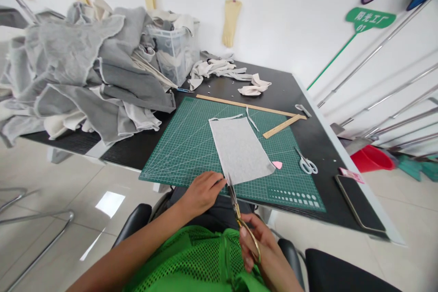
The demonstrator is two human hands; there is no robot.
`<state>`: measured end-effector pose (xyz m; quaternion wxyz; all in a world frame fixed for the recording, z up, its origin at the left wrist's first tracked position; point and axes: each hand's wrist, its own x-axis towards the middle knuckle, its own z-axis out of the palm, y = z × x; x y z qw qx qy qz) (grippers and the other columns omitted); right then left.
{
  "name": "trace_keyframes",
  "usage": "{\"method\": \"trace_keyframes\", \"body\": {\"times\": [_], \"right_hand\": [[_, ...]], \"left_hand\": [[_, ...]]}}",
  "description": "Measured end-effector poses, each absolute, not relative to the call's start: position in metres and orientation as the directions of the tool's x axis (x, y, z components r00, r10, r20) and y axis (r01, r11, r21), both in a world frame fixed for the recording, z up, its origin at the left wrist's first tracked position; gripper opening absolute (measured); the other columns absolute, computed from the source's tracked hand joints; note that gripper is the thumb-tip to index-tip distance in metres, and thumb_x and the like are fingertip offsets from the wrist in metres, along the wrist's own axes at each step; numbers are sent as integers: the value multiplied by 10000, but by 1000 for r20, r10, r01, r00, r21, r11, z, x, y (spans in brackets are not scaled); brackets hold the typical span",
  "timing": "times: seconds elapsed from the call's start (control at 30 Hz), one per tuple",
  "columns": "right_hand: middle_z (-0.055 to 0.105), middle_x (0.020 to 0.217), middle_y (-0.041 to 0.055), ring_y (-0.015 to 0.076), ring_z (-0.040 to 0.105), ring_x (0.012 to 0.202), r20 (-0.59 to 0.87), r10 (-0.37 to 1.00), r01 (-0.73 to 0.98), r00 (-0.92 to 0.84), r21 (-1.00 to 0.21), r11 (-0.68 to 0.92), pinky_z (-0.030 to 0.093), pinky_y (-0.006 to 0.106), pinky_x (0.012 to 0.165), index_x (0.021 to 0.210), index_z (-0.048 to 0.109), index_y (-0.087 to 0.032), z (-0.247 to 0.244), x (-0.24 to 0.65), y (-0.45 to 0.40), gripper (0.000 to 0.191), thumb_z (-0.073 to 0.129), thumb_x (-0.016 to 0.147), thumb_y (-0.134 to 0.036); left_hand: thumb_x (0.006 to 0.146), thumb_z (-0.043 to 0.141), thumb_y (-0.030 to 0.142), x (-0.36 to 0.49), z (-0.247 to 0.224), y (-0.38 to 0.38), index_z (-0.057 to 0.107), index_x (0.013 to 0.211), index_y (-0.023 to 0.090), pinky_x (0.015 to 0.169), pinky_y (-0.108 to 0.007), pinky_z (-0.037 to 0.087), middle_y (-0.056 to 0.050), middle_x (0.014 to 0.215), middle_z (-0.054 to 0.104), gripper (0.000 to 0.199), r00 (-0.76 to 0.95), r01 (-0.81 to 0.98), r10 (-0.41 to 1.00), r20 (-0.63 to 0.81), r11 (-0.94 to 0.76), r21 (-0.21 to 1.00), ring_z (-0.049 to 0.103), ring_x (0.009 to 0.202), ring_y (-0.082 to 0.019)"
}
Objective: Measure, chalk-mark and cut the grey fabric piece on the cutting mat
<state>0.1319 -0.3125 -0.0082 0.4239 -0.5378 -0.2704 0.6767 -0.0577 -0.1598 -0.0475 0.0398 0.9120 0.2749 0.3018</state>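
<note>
A light grey cloth piece [241,148] lies on the green cutting mat [181,146]. My right hand [258,242] is closed around the handles of gold-handled scissors [237,210], whose blades reach the cloth's near left corner. Beside the blade tips is my left hand [205,191], its fingers pinched together at that corner; what lies between them is too small to make out. Narrow cloth strips [252,119] rest at the far edge of the cloth. A pink chalk piece [277,164] touches its right corner.
A large pile of grey cloth [78,68] covers the left of the black table, beside a clear bin [174,54]. Wooden rulers [246,105] lie on the mat's far side. White scissors [306,162] and a phone [359,203] are at the right.
</note>
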Motion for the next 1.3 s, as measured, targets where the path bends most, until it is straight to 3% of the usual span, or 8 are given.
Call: {"method": "trace_keyframes", "body": {"times": [0.17, 0.37, 0.7, 1.03, 1.3], "right_hand": [[468, 491, -117, 66, 362, 383, -498, 866, -233, -48, -837, -494, 352, 184, 420, 1120, 560, -200, -2, 130, -317, 505, 728, 869, -605], [496, 490, -116, 70, 387, 371, -499, 863, -187, -83, -842, -505, 347, 189, 431, 1129, 531, -207, -1, 127, -312, 498, 703, 888, -607], [477, 595, -115, 53, 381, 382, -491, 868, -232, -80, -837, -495, 386, 192, 415, 1133, 499, -240, -16, 125, -310, 483, 684, 897, -618], [492, 591, -106, 51, 386, 394, -459, 888, -294, -31, -845, -447, 402, 179, 393, 1154, 523, -224, -25, 124, -309, 470, 714, 898, -569], [488, 612, -74, 53, 381, 426, -482, 876, -342, -22, -820, -459, 390, 195, 408, 1159, 622, -136, -24, 127, -308, 559, 729, 868, -600]], "left_hand": [[1009, 510, 152, -60, -50, -158, 634, 1211, 176, 913, -377, 597, -85, 1123, 682, 238, 725, 415, 406, 556, -902, 118, 650, 1052, -219], [1013, 527, 156, -60, -47, -156, 632, 1176, 152, 850, -351, 570, -72, 1085, 699, 194, 741, 375, 326, 587, -926, 41, 644, 990, -211], [1026, 523, 181, -56, -40, -158, 643, 1126, 139, 817, -352, 527, -70, 1049, 698, 162, 717, 423, 398, 573, -901, 96, 627, 962, -208], [1040, 501, 190, -53, -41, -158, 635, 1120, 128, 781, -348, 499, -70, 1009, 690, 168, 748, 419, 379, 544, -906, 56, 611, 922, -205], [1056, 453, 202, -52, -40, -159, 620, 1150, 139, 835, -353, 528, -76, 1047, 676, 202, 746, 418, 415, 521, -901, 120, 610, 952, -204]]}}
